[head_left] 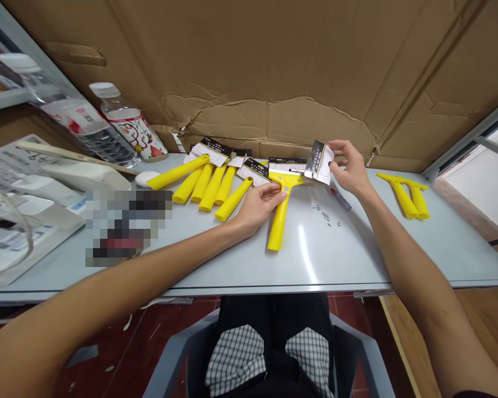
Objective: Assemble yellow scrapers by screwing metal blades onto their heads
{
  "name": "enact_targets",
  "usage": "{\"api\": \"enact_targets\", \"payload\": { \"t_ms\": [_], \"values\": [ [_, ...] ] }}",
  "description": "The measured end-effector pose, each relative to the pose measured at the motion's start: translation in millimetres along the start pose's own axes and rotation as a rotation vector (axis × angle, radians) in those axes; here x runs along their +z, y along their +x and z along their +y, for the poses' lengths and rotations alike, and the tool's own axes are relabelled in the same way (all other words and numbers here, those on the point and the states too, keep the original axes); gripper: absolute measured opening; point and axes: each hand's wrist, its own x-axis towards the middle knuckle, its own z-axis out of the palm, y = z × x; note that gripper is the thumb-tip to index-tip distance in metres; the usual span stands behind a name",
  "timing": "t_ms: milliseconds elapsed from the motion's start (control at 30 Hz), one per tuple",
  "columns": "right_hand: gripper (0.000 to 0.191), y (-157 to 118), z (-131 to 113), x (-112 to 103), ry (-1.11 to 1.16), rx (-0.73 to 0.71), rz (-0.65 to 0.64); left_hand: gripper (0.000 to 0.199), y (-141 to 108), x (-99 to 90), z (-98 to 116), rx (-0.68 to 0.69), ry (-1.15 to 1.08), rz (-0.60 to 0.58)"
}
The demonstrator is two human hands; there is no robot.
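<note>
Pinching narrowly, the left hand (pixel 259 209) is holding a smooth yellow plastic T-shaped scraper handle (pixel 279 218) above the glossy grey table (pixel 340 254). Fingers curled nearly closed, the right hand (pixel 349 166) is gripping a creased black-and-white printed card (pixel 318 162) beside the handle's crosspiece.

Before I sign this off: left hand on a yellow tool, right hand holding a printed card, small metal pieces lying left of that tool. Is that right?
Not quite: the head view shows the small metal pieces to the right of that yellow tool. The left hand is on it, and the right hand holds the printed card.
</note>
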Motion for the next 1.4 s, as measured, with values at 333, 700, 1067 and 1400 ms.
{"api": "enact_targets", "payload": {
  "t_ms": [333, 700, 1067, 1400],
  "values": [
    [0.048, 4, 11, -9, 0.219, 0.02, -0.076, 0.046, 4, -3.9, -11, -0.009, -0.04, -0.018],
    [0.052, 9, 18, 0, 0.276, 0.091, 0.139, 0.027, 14, -9.2, 19, 0.028, -0.428, 0.077],
    [0.054, -20, -63, 48, 0.565, -0.11, 0.105, 0.028, 53, -77.4, 85, 0.222, -0.691, 0.419],
    [0.062, -26, -77, 49, 0.724, 0.002, -0.107, 0.029, 58, -57.8, 45, 0.03, -0.72, 0.461]
  ]
}}
